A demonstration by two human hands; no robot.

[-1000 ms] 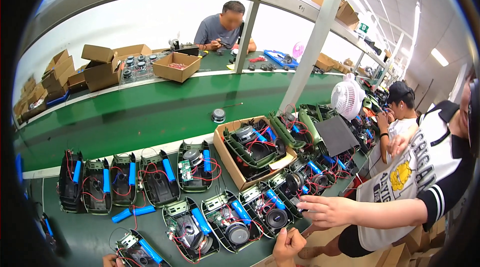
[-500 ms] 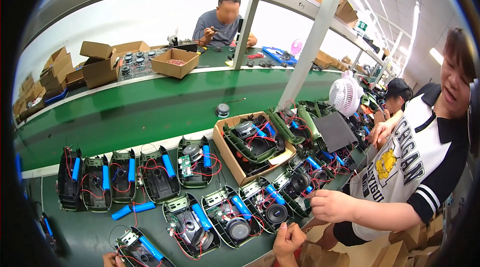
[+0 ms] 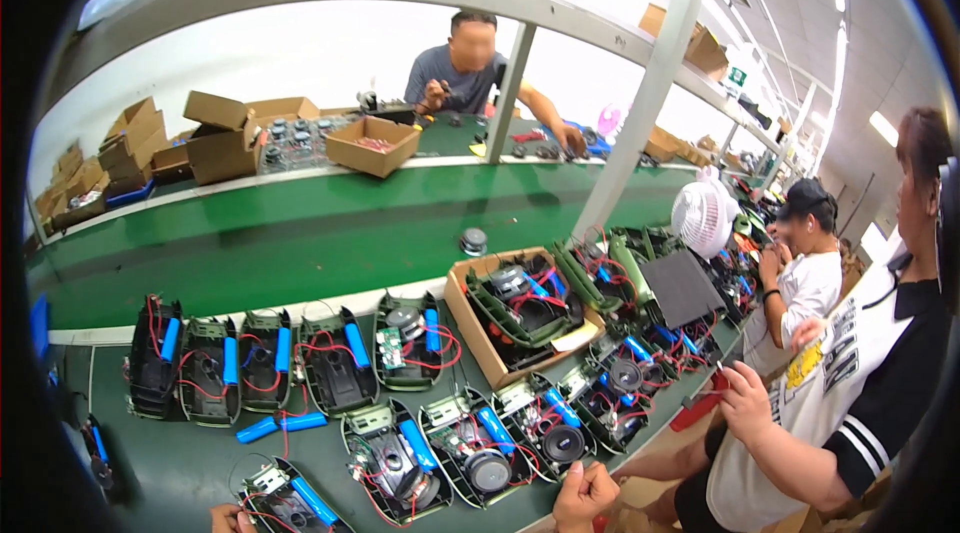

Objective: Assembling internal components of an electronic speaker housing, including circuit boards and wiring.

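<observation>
At the lower left my left hand [image 3: 232, 519] grips the edge of a dark green plastic housing [image 3: 288, 499], partly cut off by the frame. A blue cylindrical battery [image 3: 314, 500] and red wires lie inside it. My right hand [image 3: 585, 496] is closed with the thumb up, at the bench's front edge beside a housing holding a round black speaker [image 3: 563, 443]. Whatever its curled fingers hold, if anything, is hidden. Left of it, another housing contains a grey round speaker [image 3: 488, 471] and a blue battery. Two loose blue batteries [image 3: 282, 426] lie behind my left hand's housing.
Several open housings [image 3: 338, 363] stand in a row behind. A cardboard box [image 3: 480, 333] holds more housings. A lone speaker [image 3: 473, 241] sits on the green belt [image 3: 300, 233]. A co-worker's hand [image 3: 748, 403] is at the right, near a white fan [image 3: 702, 215]. Another person sits across.
The view has shifted, so the bench appears lower and further right. The co-worker at right has drawn a hand up from the housings and turned away. The person across has stretched out an arm.
</observation>
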